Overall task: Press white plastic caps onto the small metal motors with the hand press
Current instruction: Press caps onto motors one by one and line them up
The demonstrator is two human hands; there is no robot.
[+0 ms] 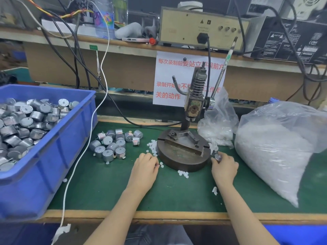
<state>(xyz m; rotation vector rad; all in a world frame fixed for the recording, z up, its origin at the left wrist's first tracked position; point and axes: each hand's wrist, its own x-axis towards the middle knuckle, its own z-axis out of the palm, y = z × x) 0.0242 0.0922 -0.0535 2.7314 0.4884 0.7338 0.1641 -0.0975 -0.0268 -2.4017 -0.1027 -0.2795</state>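
Observation:
The hand press (192, 105) stands on a round dark metal base (182, 156) in the middle of the green mat. My right hand (224, 167) rests at the base's right edge, fingers closed around a small metal motor (217, 157). My left hand (146, 165) lies at the base's left edge among loose white caps (153, 147), its fingertips pinched together; whether a cap is between them is hidden. More caps (183, 173) lie in front of the base. A cluster of loose motors (115, 144) sits left of the press.
A blue bin (44, 156) full of motors fills the left side. A large clear bag of white caps (276, 152) lies at the right, a smaller bag (217, 124) behind it. The press lever (223, 68) slants up to the right. Cables cross the mat.

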